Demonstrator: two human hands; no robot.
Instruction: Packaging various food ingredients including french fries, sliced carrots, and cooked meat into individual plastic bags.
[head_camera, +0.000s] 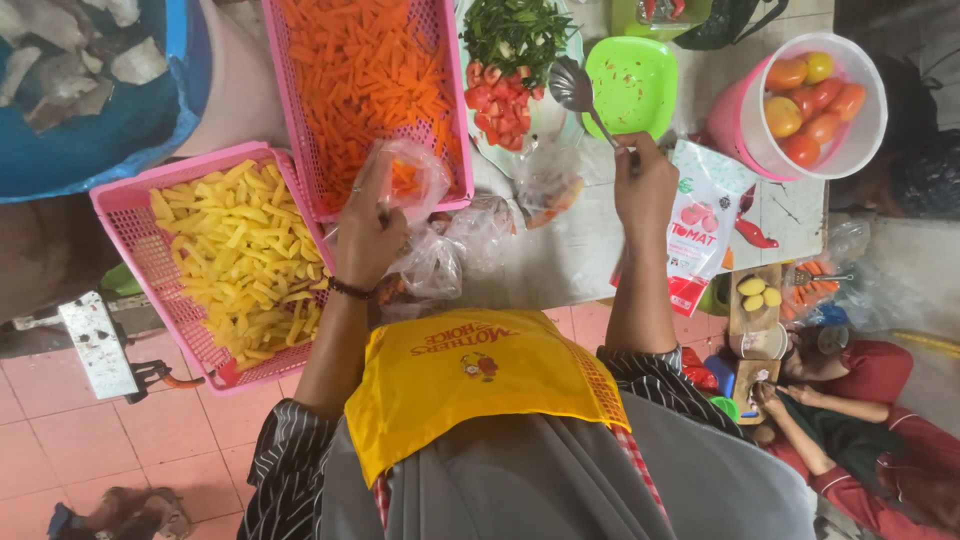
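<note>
My left hand (368, 228) holds a small clear plastic bag (413, 178) open over the edge of a pink basket of carrot sticks (365, 75); a few orange pieces show inside the bag. My right hand (645, 185) grips the handle of a metal spoon (575, 88), whose bowl hovers over a plate of chopped tomato and green leaves (510, 70). A second pink basket (125, 215) full of yellow potato sticks sits to the left of my left hand.
Filled plastic bags (545, 180) lie between my hands. A green bowl (630, 85), a pink bucket of tomatoes (815, 105) and a sauce pouch (700, 225) stand right. A blue tub (100, 90) sits top left. Another person (860, 420) crouches at lower right.
</note>
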